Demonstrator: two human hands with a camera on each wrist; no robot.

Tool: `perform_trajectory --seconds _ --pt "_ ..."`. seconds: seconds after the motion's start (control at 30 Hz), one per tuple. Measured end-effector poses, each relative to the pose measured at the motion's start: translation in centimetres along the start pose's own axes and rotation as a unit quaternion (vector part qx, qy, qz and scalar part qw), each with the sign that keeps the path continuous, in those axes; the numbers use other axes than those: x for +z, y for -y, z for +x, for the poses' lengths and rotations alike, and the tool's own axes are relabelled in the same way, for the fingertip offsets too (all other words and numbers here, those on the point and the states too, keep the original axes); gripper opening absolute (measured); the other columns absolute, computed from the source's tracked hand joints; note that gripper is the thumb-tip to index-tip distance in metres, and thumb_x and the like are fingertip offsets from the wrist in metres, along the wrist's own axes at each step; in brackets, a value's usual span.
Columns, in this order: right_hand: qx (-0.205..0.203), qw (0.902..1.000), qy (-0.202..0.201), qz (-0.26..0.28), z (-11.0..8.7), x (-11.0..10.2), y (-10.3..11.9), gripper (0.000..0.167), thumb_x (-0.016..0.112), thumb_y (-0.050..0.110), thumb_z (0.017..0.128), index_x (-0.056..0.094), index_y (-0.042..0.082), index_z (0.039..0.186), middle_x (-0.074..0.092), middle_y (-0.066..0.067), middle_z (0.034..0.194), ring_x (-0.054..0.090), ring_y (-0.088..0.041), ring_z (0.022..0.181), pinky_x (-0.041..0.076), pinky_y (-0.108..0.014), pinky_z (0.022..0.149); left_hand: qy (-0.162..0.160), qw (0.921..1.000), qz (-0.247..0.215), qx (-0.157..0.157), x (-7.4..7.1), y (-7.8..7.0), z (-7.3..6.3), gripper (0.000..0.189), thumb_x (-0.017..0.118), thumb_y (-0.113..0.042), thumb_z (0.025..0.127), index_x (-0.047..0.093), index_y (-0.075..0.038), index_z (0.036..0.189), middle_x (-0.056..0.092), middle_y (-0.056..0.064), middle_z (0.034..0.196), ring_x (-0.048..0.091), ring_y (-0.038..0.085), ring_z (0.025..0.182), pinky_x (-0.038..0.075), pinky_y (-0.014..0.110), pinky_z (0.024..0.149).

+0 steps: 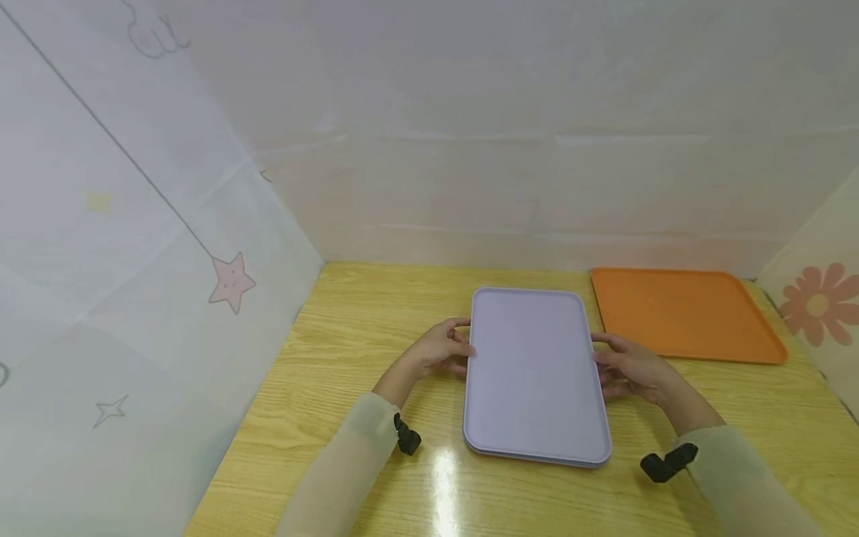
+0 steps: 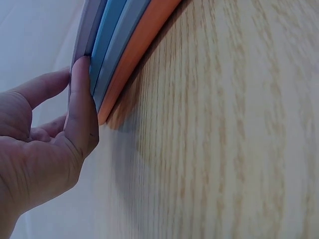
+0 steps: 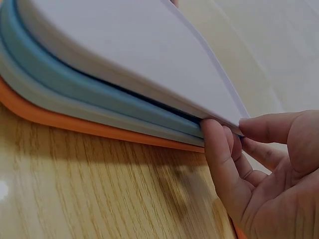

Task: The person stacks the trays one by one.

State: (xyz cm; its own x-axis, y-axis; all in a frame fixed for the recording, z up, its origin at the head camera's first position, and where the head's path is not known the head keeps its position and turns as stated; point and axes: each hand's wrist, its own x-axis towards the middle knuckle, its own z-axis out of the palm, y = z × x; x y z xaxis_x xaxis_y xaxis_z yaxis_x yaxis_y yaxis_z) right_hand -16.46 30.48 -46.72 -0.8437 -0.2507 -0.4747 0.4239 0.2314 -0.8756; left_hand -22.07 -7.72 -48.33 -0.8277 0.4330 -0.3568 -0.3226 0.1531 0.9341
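A lavender tray tops a stack on the wooden table, its short side facing me. Beneath it the wrist views show a blue tray, a greyish tray and, lowest, an orange tray. My left hand pinches the lavender tray's left edge, a finger tucked under its rim. On the opposite edge my right hand grips the same tray, thumb at the upper rim and fingers below. A narrow dark gap shows between the lavender and blue trays in the right wrist view.
Another orange tray lies flat at the table's back right, close to the stack. Pale cloth walls border the table behind and at both sides. Black wrist cameras sit on both sleeves.
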Motion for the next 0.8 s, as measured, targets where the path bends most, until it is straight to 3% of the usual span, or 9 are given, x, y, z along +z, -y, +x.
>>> perform_trajectory --seconds 0.43,0.8 --pt "-0.002 0.9993 -0.025 -0.027 0.25 0.18 -0.27 0.061 0.056 0.016 0.104 0.025 0.008 0.157 0.061 -0.007 0.094 0.06 -0.02 0.079 0.061 -0.038 0.074 -0.007 0.9994 0.034 -0.003 0.13 -0.16 -0.33 0.075 0.074 0.0 0.09 0.039 -0.014 0.156 0.053 0.008 0.103 0.061 0.026 0.088 0.064 0.038 0.071" --pt "-0.001 0.9991 -0.031 -0.028 0.35 0.27 -0.45 0.065 0.059 0.017 0.103 0.025 0.006 0.157 0.062 -0.004 0.092 0.06 -0.018 0.078 0.061 -0.037 0.074 -0.007 0.9991 0.038 -0.015 0.16 0.07 -0.27 0.077 0.073 -0.003 0.092 0.035 -0.016 0.157 0.051 0.013 0.116 0.067 0.025 0.092 0.062 0.048 0.083"
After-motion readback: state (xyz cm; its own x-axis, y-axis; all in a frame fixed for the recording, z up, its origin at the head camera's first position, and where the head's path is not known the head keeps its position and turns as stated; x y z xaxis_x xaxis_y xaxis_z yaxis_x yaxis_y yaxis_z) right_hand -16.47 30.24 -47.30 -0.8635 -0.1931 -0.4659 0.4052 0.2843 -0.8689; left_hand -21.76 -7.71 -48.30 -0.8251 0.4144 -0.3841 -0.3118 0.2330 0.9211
